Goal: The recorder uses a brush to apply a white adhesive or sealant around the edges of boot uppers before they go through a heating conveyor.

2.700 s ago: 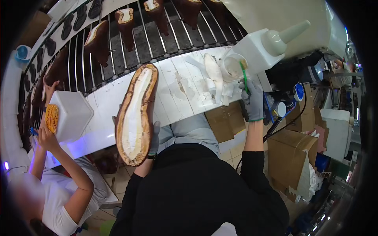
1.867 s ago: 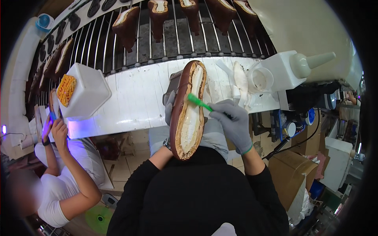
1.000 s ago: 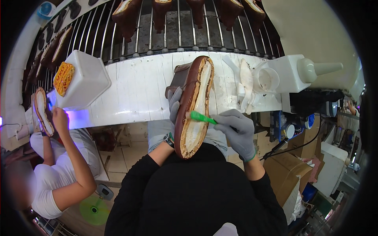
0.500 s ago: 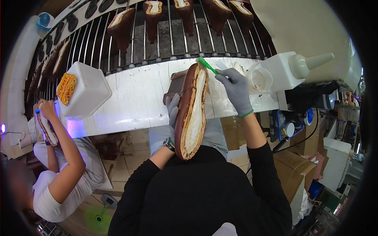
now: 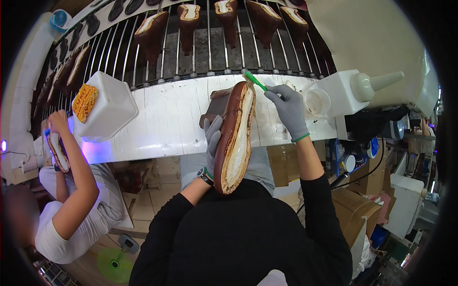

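Observation:
A brown leather boot [image 5: 221, 157] is held sole up, its pale, unfinished bottom facing me. The toe end points toward my body, and the darker shaft rests on the white bench. My left hand [image 5: 212, 139], in a grey glove, grips the boot along its left side; its thumb and part of the fingers are hidden. In my gloved right hand [image 5: 289, 108] is a small green brush [image 5: 256, 81], pinched by its handle. The brush head lies at the far heel end of the sole; whether the bristles touch it, I cannot tell.
Several brown boots [image 5: 152, 35] stand sole up on a metal-rod rack [image 5: 208, 52] beyond the white bench [image 5: 162, 119]. A white plastic container [image 5: 112, 107] sits at left, a white nozzle bottle [image 5: 338, 93] and clear cup [image 5: 317, 102] at right. At left, another person [image 5: 71, 209] holds a shoe.
The whole view has shifted slightly. My right hand and the brush have moved a little, the brush head staying near the heel end. The boot remains in my left hand.

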The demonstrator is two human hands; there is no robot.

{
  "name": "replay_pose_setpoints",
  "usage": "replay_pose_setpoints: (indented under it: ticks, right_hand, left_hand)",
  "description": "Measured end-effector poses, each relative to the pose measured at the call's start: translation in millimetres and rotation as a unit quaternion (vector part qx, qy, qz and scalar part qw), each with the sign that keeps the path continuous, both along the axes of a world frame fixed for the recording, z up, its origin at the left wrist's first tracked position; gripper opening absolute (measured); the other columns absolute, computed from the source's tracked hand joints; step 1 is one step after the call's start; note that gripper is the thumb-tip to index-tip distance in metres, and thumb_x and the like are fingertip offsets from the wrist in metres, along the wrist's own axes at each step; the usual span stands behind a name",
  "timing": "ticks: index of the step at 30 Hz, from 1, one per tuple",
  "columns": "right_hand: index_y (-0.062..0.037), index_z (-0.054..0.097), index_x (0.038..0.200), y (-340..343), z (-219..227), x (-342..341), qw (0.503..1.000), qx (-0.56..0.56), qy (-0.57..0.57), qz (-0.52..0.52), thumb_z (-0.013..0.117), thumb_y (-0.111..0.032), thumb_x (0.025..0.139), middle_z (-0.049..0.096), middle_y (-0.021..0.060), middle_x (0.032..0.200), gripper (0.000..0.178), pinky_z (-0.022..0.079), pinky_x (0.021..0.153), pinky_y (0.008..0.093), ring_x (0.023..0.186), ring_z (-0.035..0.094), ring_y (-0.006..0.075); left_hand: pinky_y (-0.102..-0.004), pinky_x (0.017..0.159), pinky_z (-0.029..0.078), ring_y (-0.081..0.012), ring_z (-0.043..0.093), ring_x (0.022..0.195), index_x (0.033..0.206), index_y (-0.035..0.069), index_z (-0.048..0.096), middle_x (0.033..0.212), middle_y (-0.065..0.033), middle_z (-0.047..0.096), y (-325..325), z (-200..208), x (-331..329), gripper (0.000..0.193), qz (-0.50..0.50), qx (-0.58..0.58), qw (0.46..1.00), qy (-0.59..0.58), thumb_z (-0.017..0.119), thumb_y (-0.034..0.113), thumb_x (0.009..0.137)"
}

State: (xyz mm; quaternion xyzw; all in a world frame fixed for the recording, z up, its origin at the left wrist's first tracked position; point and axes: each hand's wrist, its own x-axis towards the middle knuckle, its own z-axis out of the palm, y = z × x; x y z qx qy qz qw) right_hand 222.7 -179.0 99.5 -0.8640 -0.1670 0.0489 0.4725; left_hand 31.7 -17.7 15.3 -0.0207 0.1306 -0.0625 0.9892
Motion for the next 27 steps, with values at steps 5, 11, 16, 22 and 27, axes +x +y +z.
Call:
replay_pose_setpoints:
  ticks: [5, 11, 16, 22, 27]
  right_hand:
    - [-0.0013, 0.076, 0.099, -17, 18, -6, 0.988, 0.012, 0.122, 0.094, 0.074, -0.013, 0.086, 0.07, -0.0003, 0.082, 0.018, 0.043, 0.062, 0.0227, 0.068, 0.053, 0.0044]
    - [-0.0007, 0.077, 0.099, -29, 27, -40, 0.961, 0.086, 0.213, 0.153, 0.075, -0.011, 0.086, 0.065, -0.0024, 0.076, 0.017, 0.04, 0.061, 0.021, 0.069, 0.051, 0.0028]
    - [-0.0016, 0.076, 0.097, -31, 27, -51, 0.966, 0.074, 0.202, 0.143, 0.074, -0.011, 0.087, 0.066, -0.0018, 0.076, 0.014, 0.038, 0.058, 0.0205, 0.065, 0.047, 0.0017]
    - [0.0005, 0.076, 0.1, -18, 17, -33, 0.978, 0.1, 0.176, 0.052, 0.072, -0.009, 0.088, 0.062, -0.0039, 0.075, 0.016, 0.038, 0.061, 0.0205, 0.07, 0.049, 0.0026]
    - [0.001, 0.075, 0.099, -28, 37, -59, 0.966, 0.097, 0.186, 0.153, 0.072, -0.002, 0.086, 0.068, 0.003, 0.083, 0.015, 0.045, 0.066, 0.0234, 0.073, 0.057, 0.0076]
  left_hand:
    - [-0.0473, 0.11, 0.04, -0.0317, 0.045, 0.136, 0.149, 0.009, 0.03, 0.147, -0.0157, 0.042, 0, 8, 2, 0.077, 0.011, 0.02, 1.0, 0.008, 0.072, 0.03, 0.088]
    - [-0.0482, 0.112, 0.037, -0.0318, 0.045, 0.136, 0.15, 0.009, 0.029, 0.146, -0.0163, 0.043, -1, 11, 4, 0.08, 0.02, 0.039, 0.999, 0.017, 0.074, 0.029, 0.087]
    - [-0.049, 0.113, 0.035, -0.0318, 0.044, 0.136, 0.15, 0.009, 0.029, 0.146, -0.0169, 0.043, -3, 11, 4, 0.082, 0.027, 0.054, 0.998, 0.026, 0.076, 0.028, 0.086]
    - [-0.05, 0.115, 0.033, -0.0319, 0.044, 0.137, 0.15, 0.009, 0.029, 0.145, -0.0175, 0.043, -7, 14, 9, 0.084, 0.029, 0.064, 0.997, 0.029, 0.078, 0.026, 0.084]
    - [-0.0508, 0.116, 0.031, -0.032, 0.043, 0.137, 0.15, 0.009, 0.028, 0.145, -0.018, 0.043, -6, 18, 11, 0.087, 0.049, 0.088, 0.994, 0.032, 0.08, 0.025, 0.083]
